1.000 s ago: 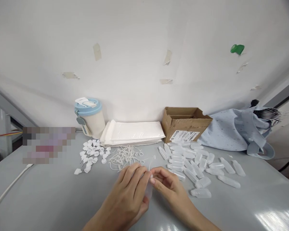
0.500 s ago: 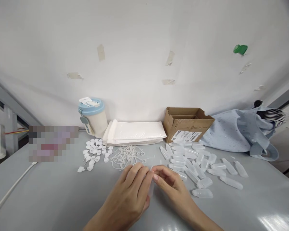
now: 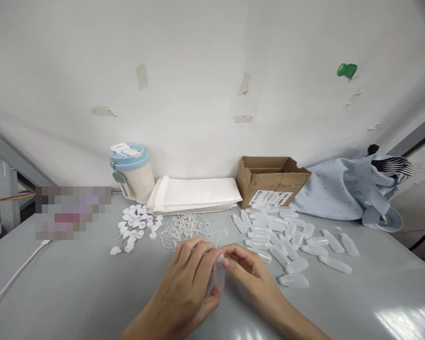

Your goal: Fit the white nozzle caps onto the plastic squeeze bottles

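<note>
Near the front middle of the table, my left hand (image 3: 188, 282) is closed round a small translucent bottle (image 3: 218, 276), which stands roughly upright between its fingers and thumb. My right hand (image 3: 252, 273) has its thumb and fingertips pinched at the bottle's top, where a white piece shows. Just beyond my hands lies a tangle of thin white loops (image 3: 186, 227). White caps (image 3: 134, 219) are scattered to the left of the loops. Many more translucent bottles (image 3: 293, 281) lie loose on the right.
A cup with a blue lid (image 3: 132, 174), a stack of white padded envelopes (image 3: 198, 192), an open cardboard box (image 3: 272, 182) and a light blue bag (image 3: 333, 191) line the wall. A white cable (image 3: 16, 278) crosses the table's left side.
The bottle shows more plainly between my hands, as my left fingers have shifted left off it. The whole view has moved slightly, so the table items appear a little further left.
</note>
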Tool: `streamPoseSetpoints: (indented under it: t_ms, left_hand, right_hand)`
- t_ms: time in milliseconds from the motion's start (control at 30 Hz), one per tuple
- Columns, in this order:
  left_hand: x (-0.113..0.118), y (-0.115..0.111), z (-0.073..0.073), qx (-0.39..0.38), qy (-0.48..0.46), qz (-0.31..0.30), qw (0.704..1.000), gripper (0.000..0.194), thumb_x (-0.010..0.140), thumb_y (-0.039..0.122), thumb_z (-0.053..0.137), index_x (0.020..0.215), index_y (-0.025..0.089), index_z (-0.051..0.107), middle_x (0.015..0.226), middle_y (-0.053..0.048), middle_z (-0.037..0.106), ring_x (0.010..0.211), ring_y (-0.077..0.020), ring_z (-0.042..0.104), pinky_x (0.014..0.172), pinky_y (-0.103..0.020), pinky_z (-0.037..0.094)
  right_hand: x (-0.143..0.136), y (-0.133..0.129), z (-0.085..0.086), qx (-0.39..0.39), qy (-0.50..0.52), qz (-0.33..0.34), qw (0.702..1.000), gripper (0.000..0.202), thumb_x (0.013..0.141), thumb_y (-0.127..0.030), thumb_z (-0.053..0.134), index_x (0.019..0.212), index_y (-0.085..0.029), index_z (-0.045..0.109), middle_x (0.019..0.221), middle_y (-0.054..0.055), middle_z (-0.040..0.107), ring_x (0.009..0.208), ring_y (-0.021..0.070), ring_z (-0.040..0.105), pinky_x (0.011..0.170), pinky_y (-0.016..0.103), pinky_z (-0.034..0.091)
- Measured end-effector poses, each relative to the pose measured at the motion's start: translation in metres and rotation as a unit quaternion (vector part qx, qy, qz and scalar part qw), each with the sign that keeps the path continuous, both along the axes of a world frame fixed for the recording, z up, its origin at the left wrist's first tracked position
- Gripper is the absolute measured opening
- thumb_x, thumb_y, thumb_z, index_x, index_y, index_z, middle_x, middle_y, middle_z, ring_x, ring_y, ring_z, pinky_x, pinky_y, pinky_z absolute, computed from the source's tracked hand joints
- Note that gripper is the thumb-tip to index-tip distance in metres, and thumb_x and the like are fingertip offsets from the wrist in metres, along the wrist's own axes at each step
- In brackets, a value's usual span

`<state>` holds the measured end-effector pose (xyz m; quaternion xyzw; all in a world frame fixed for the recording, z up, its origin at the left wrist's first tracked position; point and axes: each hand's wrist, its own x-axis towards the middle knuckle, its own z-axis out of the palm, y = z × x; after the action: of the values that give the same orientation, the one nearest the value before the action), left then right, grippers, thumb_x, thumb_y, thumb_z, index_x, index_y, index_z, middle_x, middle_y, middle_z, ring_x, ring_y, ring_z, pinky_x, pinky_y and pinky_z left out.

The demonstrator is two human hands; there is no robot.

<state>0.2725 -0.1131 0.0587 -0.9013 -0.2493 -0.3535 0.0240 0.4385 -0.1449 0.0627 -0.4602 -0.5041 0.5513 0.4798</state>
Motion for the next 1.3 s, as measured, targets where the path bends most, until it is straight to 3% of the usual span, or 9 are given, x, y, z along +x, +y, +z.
streamPoseSetpoints:
  t_ms: [233, 567, 733, 900, 1100, 1300]
  left_hand:
    - [-0.001, -0.002, -0.002, 0.004, 0.014, -0.004, 1.0, 0.037, 0.076, 0.006, 0.052, 0.114, 0.007, 0.055, 0.1, -0.013, 0.059, 0.099, -0.0286, 0.049, 0.083, -0.043, 0.048]
    - [-0.001, -0.001, -0.004, -0.109, -0.005, -0.017, 0.994, 0.043, 0.075, 0.007, 0.054, 0.117, 0.014, 0.05, 0.103, -0.011, 0.054, 0.102, -0.0282, 0.045, 0.085, -0.044, 0.046]
    - [-0.003, -0.003, -0.005, -0.183, -0.035, -0.029, 0.982, 0.049, 0.073, 0.007, 0.054, 0.12, 0.02, 0.046, 0.107, -0.009, 0.051, 0.105, -0.027, 0.042, 0.089, -0.043, 0.043]
    - [-0.006, -0.002, 0.001, -0.271, -0.07, -0.042, 0.959, 0.057, 0.068, 0.011, 0.063, 0.119, 0.028, 0.044, 0.106, -0.005, 0.047, 0.105, -0.0255, 0.04, 0.089, -0.041, 0.044]
    - [-0.007, 0.0, 0.003, -0.367, -0.076, -0.048, 0.926, 0.063, 0.065, 0.013, 0.07, 0.119, 0.034, 0.046, 0.11, -0.003, 0.046, 0.108, -0.0258, 0.04, 0.092, -0.043, 0.042]
    - [-0.007, -0.002, 0.006, -0.378, -0.075, -0.057, 0.921, 0.064, 0.063, 0.007, 0.065, 0.117, 0.035, 0.046, 0.11, -0.001, 0.047, 0.109, -0.0246, 0.041, 0.095, -0.042, 0.04]
  right_hand:
    - [0.0, -0.001, -0.006, 0.017, -0.019, -0.017, 1.0, 0.02, 0.088, -0.037, 0.059, 0.094, -0.019, 0.068, 0.087, 0.003, 0.07, 0.086, 0.0186, 0.062, 0.082, 0.03, 0.046]
    - [-0.001, -0.001, 0.002, -0.009, 0.009, 0.011, 1.0, 0.025, 0.091, -0.037, 0.054, 0.092, -0.02, 0.072, 0.082, 0.003, 0.071, 0.082, 0.0191, 0.063, 0.078, 0.029, 0.044]
    - [0.0, -0.001, -0.005, -0.038, 0.118, 0.033, 0.992, 0.022, 0.091, -0.031, 0.055, 0.091, -0.017, 0.073, 0.078, 0.005, 0.07, 0.076, 0.019, 0.064, 0.079, 0.032, 0.043]
    - [0.0, -0.002, -0.008, -0.091, 0.301, 0.102, 0.944, 0.027, 0.091, -0.025, 0.05, 0.098, -0.011, 0.072, 0.084, 0.01, 0.071, 0.077, 0.0208, 0.065, 0.076, 0.033, 0.044]
    - [0.001, -0.002, -0.006, -0.114, 0.363, 0.109, 0.918, 0.021, 0.087, -0.022, 0.058, 0.094, -0.009, 0.073, 0.083, 0.01, 0.07, 0.077, 0.0189, 0.065, 0.076, 0.03, 0.044]
    - [0.002, -0.001, -0.01, -0.131, 0.394, 0.103, 0.904, 0.015, 0.083, -0.019, 0.063, 0.09, -0.009, 0.071, 0.082, 0.007, 0.069, 0.077, 0.0165, 0.064, 0.079, 0.029, 0.044]
